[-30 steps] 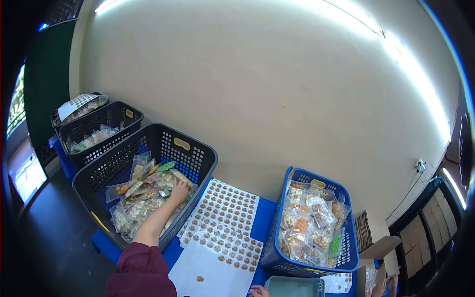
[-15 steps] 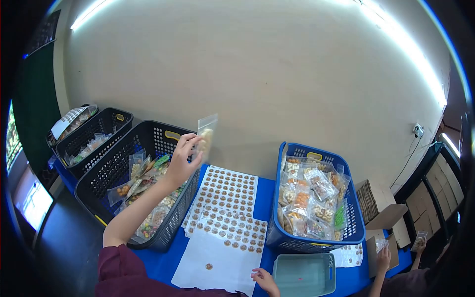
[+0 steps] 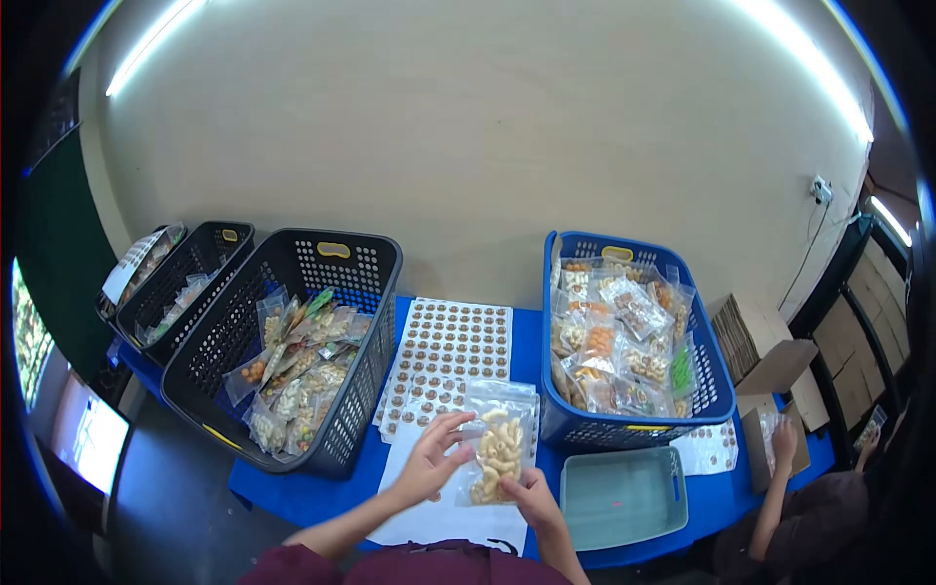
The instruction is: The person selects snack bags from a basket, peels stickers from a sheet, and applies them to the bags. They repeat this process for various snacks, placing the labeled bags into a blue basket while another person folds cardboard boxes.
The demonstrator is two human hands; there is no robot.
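A clear zip bag of pale curved snacks (image 3: 499, 444) is held over the sticker sheets (image 3: 450, 341). My right hand (image 3: 534, 499) pinches its lower right edge between thumb and fingers. At the bag's left side is my left hand (image 3: 436, 456), its fingers apart and curved near the bag's edge. Under both hands lies a mostly bare white sheet (image 3: 405, 528). To the left stands a black basket (image 3: 356, 405) with snack bags inside, and to the right a blue basket (image 3: 585, 429) full of similar bags.
A grey-green tray (image 3: 624, 497) sits in front of the blue basket. Two smaller dark baskets stand at the far left. At the right are cardboard boxes (image 3: 765, 341) and a co-worker's hand (image 3: 783, 444) in an open box.
The bag has come down from above the black basket to over the sheets. My left hand has opened beside it, and my right hand has moved up and taken hold of its edge.
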